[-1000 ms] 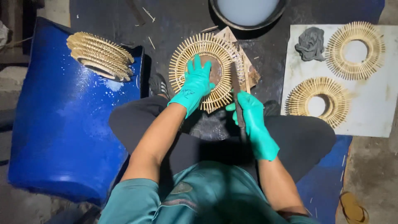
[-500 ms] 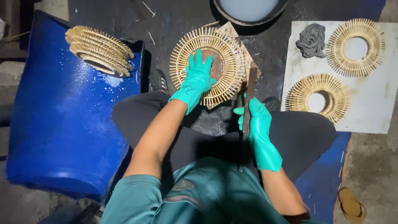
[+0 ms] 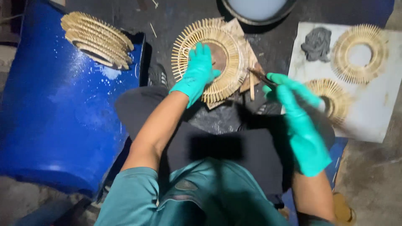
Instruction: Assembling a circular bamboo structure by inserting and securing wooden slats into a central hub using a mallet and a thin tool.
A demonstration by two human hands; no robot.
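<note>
Partly blurred, right hand (image 3: pixel 299 121) pinches a thin tool (image 3: pixel 261 77); left hand (image 3: pixel 197 72) lies spread on woven ring (image 3: pixel 209 56).

Dark floor (image 3: pixel 176 16), blue tarp (image 3: pixel 63 117) bearing stacked straw rings (image 3: pixel 97 38), white sheet (image 3: pixel 377 104), pale basin (image 3: pixel 257 9)

Dim light falls on a dark, gritty floor (image 3: pixel 176 25) beside a blue tarp (image 3: pixel 58 121).
</note>
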